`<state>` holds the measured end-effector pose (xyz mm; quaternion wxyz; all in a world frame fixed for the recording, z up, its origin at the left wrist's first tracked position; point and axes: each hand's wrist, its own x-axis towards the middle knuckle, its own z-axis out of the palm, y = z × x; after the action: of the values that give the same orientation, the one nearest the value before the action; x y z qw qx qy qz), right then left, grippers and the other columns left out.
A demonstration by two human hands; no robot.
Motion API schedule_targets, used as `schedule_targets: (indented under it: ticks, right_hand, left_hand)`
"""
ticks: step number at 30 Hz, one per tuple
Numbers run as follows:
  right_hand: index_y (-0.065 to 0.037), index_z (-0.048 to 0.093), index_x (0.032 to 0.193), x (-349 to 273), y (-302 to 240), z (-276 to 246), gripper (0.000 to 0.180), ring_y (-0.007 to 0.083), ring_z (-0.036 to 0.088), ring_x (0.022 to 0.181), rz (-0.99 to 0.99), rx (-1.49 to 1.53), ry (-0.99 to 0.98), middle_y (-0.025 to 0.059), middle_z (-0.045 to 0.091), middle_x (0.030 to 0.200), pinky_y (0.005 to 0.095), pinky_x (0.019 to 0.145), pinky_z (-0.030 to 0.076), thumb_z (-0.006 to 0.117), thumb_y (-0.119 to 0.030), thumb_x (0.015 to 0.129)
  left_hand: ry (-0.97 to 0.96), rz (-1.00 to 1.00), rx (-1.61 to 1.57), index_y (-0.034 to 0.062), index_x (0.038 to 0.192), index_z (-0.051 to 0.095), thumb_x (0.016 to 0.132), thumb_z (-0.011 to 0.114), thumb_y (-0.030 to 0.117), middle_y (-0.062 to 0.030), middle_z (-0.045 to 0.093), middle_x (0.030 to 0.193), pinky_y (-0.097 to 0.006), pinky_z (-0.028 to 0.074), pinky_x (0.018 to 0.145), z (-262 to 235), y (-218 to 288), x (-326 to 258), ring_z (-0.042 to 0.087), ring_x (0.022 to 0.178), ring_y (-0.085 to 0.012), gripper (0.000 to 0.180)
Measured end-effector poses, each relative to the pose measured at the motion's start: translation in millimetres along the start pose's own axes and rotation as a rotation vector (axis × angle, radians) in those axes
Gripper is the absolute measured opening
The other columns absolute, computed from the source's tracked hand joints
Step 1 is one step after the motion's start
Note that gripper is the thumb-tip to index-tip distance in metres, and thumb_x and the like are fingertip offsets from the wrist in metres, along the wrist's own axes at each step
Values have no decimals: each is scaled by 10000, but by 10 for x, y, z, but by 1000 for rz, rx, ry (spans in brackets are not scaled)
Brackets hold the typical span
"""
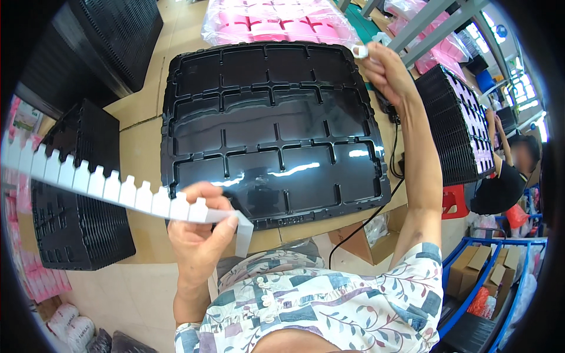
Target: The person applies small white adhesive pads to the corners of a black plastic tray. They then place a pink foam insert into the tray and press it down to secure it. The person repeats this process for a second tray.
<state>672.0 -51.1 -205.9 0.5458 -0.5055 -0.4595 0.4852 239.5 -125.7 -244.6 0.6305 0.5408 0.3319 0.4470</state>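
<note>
A shiny black plastic tray [253, 120], with raised cross-shaped ridges marking off its compartments, lies on the brown work table in front of me. My left hand [197, 244], at the tray's near left corner, pinches a long strip of white tabbed stickers [112, 189] between thumb and fingers. The strip stretches away to the left, and its short end bends down past my thumb. Out by the tray's far right corner, my right hand [385, 73] is closed with a small white sticker [360, 52] at its fingertips. Whether that sticker touches the tray, I cannot tell.
Pink trays in clear plastic [276, 23] lie beyond the black tray. Stacks of black trays stand at left [82, 188], far left [100, 47] and right [447, 129]. A black cable [360, 226] hangs over the near edge above a cardboard box [368, 244]. Another person [500, 188] works at right.
</note>
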Motion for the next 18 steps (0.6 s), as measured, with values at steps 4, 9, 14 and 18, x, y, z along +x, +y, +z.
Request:
schedule_targets:
  ticks: [4,9,14,18]
  right_hand:
    - [-60,535,955,-572,50,694,38,-8,296,495,55,193,-290,18,521,736,141,398,223,518,-68,923]
    - [-6,607,1040,-1302,-183,1812,137,57,440,522,-84,-463,-332,16,581,764,232,463,366,543,-88,952]
    - [-2,659,990,-1335,-88,2119,179,63,526,630,-192,-513,-261,13,618,717,233,567,422,683,-152,895]
    - [-12,684,921,-1314,-88,2188,142,30,482,596,-177,-416,-302,-30,586,657,209,543,385,714,-138,862]
  left_hand:
    - [-64,-32,-133,-28,1333,410,825,666,-56,-55,619,907,-240,488,743,167,104,2,604,831,-95,570]
    - [-111,-17,-24,-1,1386,405,812,697,-45,-45,616,966,-241,505,752,368,7,10,612,852,-86,645]
    - [-8,85,112,7,1384,409,816,675,-41,-27,600,1034,-236,511,728,376,-1,-101,615,877,-78,629]
    - [8,165,281,16,1371,430,798,689,-23,-31,593,1042,-225,492,713,347,-8,-139,602,859,-74,630]
